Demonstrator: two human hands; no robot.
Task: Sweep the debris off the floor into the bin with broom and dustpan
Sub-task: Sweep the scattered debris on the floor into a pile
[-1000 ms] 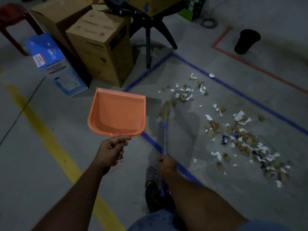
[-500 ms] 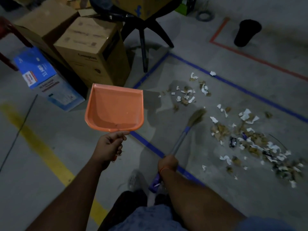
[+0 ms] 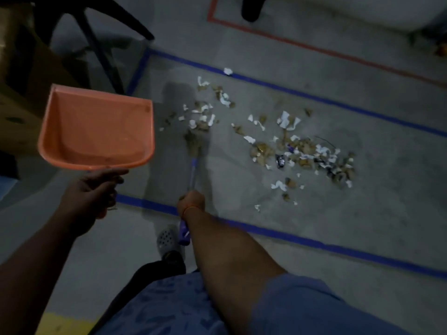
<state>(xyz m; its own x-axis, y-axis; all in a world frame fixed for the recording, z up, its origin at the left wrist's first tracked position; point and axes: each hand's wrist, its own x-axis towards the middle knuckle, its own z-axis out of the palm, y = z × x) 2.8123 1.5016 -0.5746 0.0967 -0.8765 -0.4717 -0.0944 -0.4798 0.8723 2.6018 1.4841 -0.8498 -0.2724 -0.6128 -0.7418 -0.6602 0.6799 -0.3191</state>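
My left hand [image 3: 93, 193] grips the handle of an orange dustpan [image 3: 96, 129], held in the air with its pan facing up and nothing in it. My right hand [image 3: 191, 201] is closed on the purple handle of a small broom [image 3: 192, 153]. The broom's bristles rest on the floor at the near edge of the left patch of debris. Debris [image 3: 300, 148] of torn white paper, brown scraps and dark wrappers lies scattered inside the blue-taped rectangle. The black bin [image 3: 251, 8] stands at the top edge, cut off by the frame.
Blue tape [image 3: 290, 235] marks the rectangle around the debris, and red tape [image 3: 290, 42] marks another area beyond. Black chair legs [image 3: 101, 52] and cardboard boxes [image 3: 21, 76] stand at the upper left. My shoe [image 3: 167, 240] is on the floor just below the broom handle.
The view has moved forward and to the right, closer to the debris. The broom head swung back left toward the left patch. The dustpan stays raised in my left hand.
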